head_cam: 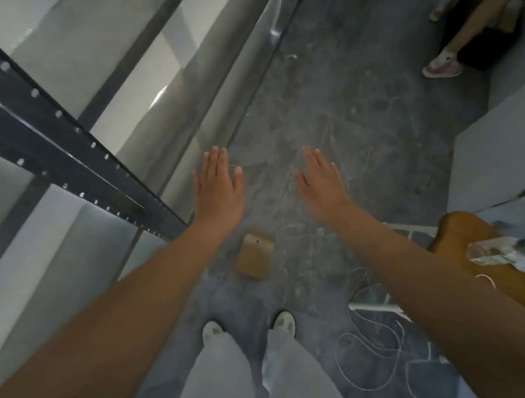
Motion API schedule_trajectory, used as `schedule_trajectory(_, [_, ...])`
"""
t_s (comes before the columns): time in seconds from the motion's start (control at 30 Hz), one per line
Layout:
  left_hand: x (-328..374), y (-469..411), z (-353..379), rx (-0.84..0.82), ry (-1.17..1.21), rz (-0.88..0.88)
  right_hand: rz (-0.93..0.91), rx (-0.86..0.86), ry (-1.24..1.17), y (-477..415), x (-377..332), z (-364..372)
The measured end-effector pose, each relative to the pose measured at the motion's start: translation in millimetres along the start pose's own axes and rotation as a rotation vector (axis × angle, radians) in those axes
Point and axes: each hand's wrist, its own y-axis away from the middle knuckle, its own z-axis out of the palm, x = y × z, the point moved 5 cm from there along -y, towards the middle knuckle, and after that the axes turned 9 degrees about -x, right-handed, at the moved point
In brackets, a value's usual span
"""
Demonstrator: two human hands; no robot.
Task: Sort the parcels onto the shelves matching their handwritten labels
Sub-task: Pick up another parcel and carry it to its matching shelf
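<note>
Both hands flat, fingers spread, empty. Brown parcel (255, 260) lies on the floor (343, 109) ahead of the feet, below the left hand (217, 189), which is nearer than the right hand (320, 178); shelves (41, 110) stand left.

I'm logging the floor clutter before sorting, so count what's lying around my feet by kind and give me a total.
Brown parcel: 1
White cable: 1 tangle, strands too snarled to separate
Clear bottle on the wooden seat: 1
Total: 3
Both hands, left hand and right hand, are open and hold nothing.
</note>
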Motion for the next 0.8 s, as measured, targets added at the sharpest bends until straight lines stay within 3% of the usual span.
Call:
schedule_trajectory(0.23, [-66.9, -11.5, 88.4, -0.122, -0.077, -0.063, 0.007, -0.086, 0.072, -41.6, 41.4, 72.2])
schedule_trajectory(0.57, [-169.5, -67.0, 212.1, -0.192, 0.116, -0.222, 0.093, -0.23, -0.113, -123.0, 84.8, 244.0])
schedule_trajectory(0.8, [-250.6, -98.8, 306.3, -0.245, 0.118, -0.238, 0.142, -0.179, -0.106, -168.0, 131.1, 362.3])
